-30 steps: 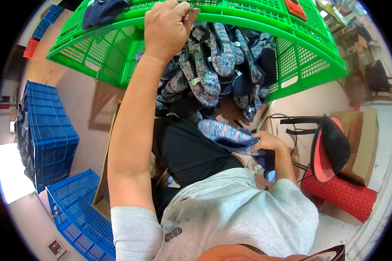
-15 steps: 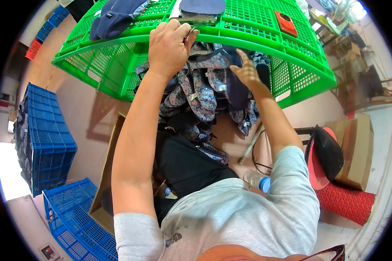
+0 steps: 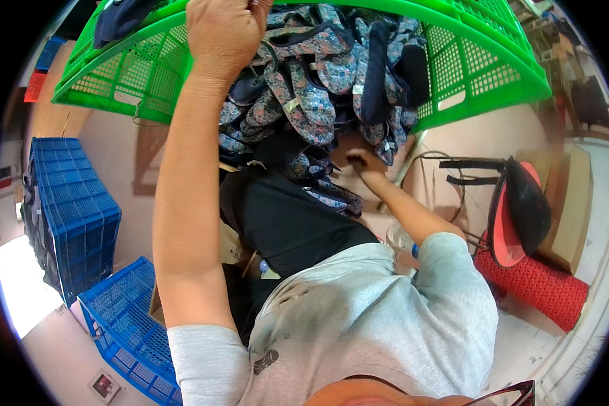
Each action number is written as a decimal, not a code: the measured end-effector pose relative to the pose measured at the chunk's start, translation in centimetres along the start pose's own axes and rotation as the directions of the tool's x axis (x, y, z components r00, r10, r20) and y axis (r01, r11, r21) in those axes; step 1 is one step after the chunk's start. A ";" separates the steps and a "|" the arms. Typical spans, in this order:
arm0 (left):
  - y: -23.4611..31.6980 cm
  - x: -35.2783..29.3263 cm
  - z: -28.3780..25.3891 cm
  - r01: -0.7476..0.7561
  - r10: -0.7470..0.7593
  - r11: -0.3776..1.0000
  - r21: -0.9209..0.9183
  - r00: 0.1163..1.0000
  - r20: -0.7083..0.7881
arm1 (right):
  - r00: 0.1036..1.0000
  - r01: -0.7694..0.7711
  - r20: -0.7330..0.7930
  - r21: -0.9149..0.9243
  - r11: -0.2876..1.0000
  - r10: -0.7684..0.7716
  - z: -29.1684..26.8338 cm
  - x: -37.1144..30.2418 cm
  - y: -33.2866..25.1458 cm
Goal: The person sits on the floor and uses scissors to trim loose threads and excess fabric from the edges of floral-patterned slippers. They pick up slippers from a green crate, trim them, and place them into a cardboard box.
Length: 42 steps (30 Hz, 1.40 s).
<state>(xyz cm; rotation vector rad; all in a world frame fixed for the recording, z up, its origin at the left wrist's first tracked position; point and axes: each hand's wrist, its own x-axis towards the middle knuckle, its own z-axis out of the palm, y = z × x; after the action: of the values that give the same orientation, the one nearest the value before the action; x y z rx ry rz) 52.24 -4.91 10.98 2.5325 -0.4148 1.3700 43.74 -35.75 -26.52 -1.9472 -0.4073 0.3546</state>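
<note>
My left hand (image 3: 224, 37) is closed in a fist at the rim of the green plastic crate (image 3: 142, 84). Its fingertips reach the picture's upper edge, so what they pinch is hidden. Inside the crate and spilling from its open side lies a heap of floral fabric slippers (image 3: 311, 101) with navy parts. Below the heap, my right hand (image 3: 365, 164) is low near my knee, close to the lowest slippers (image 3: 338, 196). Shadow and blur hide its fingers. A navy slipper (image 3: 374, 74) stands upright at the heap's right.
Blue plastic crates (image 3: 81, 216) stand at the left, with another blue crate (image 3: 132, 318) nearer me. At the right are a stool with a red-pink seat (image 3: 511, 230), a red textured roll (image 3: 541, 287) and a cardboard box (image 3: 565, 210). A clear bottle (image 3: 400, 240) stands beside my right arm.
My right hand has dropped from beside the slippers in the crate to below the heap. The view has shifted, so the crate's top is mostly out of sight and my left hand appears higher and farther left.
</note>
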 end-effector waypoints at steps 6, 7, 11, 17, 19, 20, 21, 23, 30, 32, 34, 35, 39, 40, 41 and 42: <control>-0.1 -0.1 0.3 0.065 -0.063 0.997 -0.032 0.996 0.057 | 0.799 -0.282 0.447 -0.312 0.907 0.402 1.6 -10.0 7.2; -0.3 0.0 0.2 0.073 -0.068 0.995 -0.064 0.995 0.072 | 0.772 -0.258 0.446 -0.431 0.865 0.453 2.2 -10.6 6.5; -0.7 0.3 0.5 0.091 -0.080 0.982 -0.167 0.994 0.070 | 0.737 -0.262 0.398 -0.577 0.774 0.546 4.1 -10.9 6.5; -1.9 0.0 0.3 0.054 -0.057 0.998 0.025 0.988 0.144 | 0.786 -0.233 0.344 -0.605 0.761 0.514 5.8 -8.6 5.2; -1.9 0.2 0.3 -0.010 0.005 0.999 0.049 0.995 0.095 | 0.762 -0.243 0.358 -0.615 0.750 0.540 6.0 -7.6 5.9; -1.9 0.1 0.4 0.015 -0.014 1.000 -0.009 0.996 0.093 | 0.752 -0.243 0.365 -0.622 0.745 0.550 6.0 -7.1 6.2; -1.9 0.1 0.2 0.041 -0.035 0.997 -0.067 0.995 0.093 | 0.751 -0.235 0.377 -0.614 0.754 0.541 5.8 -6.7 6.3; -1.7 -0.5 0.1 0.080 -0.072 0.989 -0.126 0.995 0.068 | 0.698 -0.220 0.459 -0.593 0.775 0.549 5.1 -5.2 5.2; -0.6 -1.2 1.1 0.197 -0.194 0.976 -0.094 0.980 0.043 | 0.654 -0.033 0.625 -0.539 0.842 0.426 5.6 -2.8 8.1; -1.2 -1.2 1.0 0.174 -0.168 0.981 -0.087 0.983 0.078 | 0.668 0.023 0.642 -0.523 0.852 0.376 5.9 -2.6 8.7; -0.9 -1.3 1.5 0.204 -0.203 0.966 -0.159 0.979 0.025 | 0.684 0.025 0.624 -0.537 0.843 0.378 5.9 -2.6 8.2; -1.1 -1.5 1.5 0.201 -0.198 0.971 -0.130 0.980 0.032 | 0.694 0.026 0.613 -0.545 0.838 0.377 5.9 -2.5 7.8; -2.0 -1.5 1.1 0.182 -0.178 0.983 -0.033 0.980 0.089 | 0.677 0.012 0.638 -0.508 0.861 0.367 5.3 -2.2 6.0; -2.2 -1.4 0.9 0.175 -0.173 0.984 -0.010 0.978 0.113 | 0.678 -0.021 0.628 -0.503 0.864 0.382 4.3 -2.1 4.1; -1.4 -1.5 1.3 0.162 -0.159 0.983 -0.085 0.986 0.049 | 0.678 -0.057 0.616 -0.499 0.865 0.401 3.6 -2.1 3.1; -1.6 -1.5 1.4 0.122 -0.120 0.990 -0.066 0.992 0.038 | 0.686 -0.046 0.619 -0.489 0.871 0.383 3.4 -2.1 3.1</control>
<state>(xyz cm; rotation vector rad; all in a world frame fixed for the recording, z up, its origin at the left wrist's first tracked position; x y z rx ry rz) 53.06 -3.71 8.89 2.4845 -0.3031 1.2492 40.80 -35.06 -30.56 -2.2540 -0.8006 1.2979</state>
